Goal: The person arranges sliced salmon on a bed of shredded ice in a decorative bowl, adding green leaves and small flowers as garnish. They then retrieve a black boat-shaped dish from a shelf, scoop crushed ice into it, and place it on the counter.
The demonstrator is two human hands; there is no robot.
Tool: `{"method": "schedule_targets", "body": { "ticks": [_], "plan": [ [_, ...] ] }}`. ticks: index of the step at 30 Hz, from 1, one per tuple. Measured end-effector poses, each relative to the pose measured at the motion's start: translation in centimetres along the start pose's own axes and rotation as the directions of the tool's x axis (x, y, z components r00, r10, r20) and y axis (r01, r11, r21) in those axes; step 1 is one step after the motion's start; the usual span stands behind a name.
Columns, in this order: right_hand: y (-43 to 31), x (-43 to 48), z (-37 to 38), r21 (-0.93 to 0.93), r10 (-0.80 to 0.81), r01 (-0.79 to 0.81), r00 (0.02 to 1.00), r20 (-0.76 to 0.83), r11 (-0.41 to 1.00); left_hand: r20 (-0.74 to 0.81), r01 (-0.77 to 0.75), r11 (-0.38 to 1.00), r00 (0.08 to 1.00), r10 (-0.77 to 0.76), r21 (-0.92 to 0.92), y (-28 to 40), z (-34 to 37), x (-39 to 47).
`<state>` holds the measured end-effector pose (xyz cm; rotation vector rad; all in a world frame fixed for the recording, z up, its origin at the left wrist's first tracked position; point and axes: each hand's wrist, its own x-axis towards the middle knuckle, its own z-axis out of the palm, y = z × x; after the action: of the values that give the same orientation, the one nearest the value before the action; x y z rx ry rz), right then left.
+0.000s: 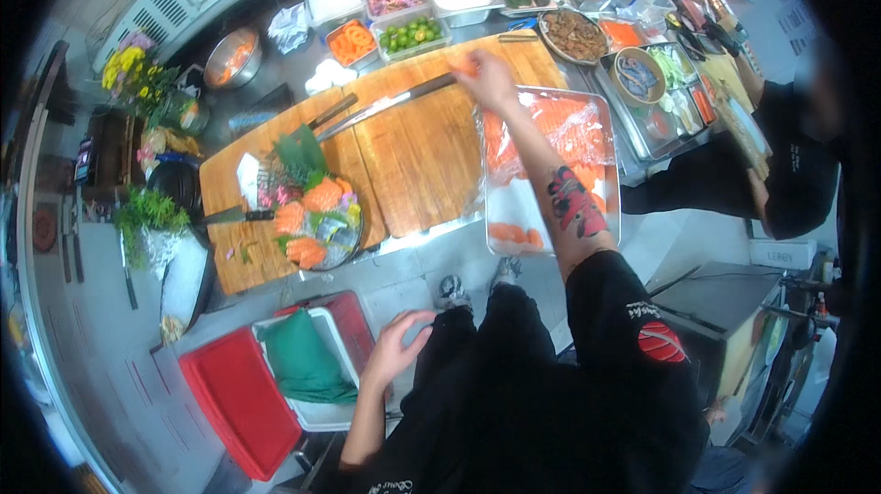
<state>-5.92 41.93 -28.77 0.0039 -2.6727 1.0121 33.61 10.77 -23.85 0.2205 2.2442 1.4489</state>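
My right hand [485, 81] is over the far edge of the wooden cutting boards [427, 164], pinching a small orange piece, apparently salmon [465, 66]. Its fingers are at the handle end of a long slicing knife [385, 103]; whether they touch it, I cannot tell. Under my right forearm lies a metal tray [617, 150] of salmon [550, 124], partly covered with plastic film. My left hand [402, 339] hangs low near my leg, holding nothing, fingers curved apart from the thumb. On the boards' left, a round dish [360, 236] bears salmon slices [322, 195], ice, leaves and flowers.
A second knife [237, 216] lies beside the dish. Behind the boards stand tubs of limes [411, 34] and orange slices [352, 43], and a steel bowl [234, 59]. An open red-lidded cooler [237, 401] is low left. A co-worker [791, 150] stands right.
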Motion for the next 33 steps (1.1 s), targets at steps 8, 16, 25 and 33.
{"method": "schedule_targets", "body": {
  "ticks": [8, 16, 25, 33],
  "plan": [
    [12.1, 6.8, -5.1, -0.458, 0.271, -0.079, 0.888, 0.370, 0.885, -0.180, -0.008, 0.999, 0.984, 0.017, 0.051, 4.2, 0.2, 3.4],
    [12.7, -3.8, -19.0, 0.000, -0.282, 0.364, 0.723, 0.630, 0.931, -0.135, -0.198, 0.799, 0.935, 0.328, 0.568, 9.1, 4.6, 25.3],
    [12.6, -19.1, -24.4, 0.029, -0.600, 0.720, 0.556, 0.575, 0.694, 0.026, -0.227, 0.624, 0.949, 0.314, 0.748, 7.7, 6.7, 23.0],
    [13.6, -30.3, -26.7, 0.011, -0.517, 0.606, 0.668, 0.535, 0.795, 0.188, -0.460, 0.483, 0.840, 0.510, 0.745, 6.4, 9.5, 16.3]
  ]
}}
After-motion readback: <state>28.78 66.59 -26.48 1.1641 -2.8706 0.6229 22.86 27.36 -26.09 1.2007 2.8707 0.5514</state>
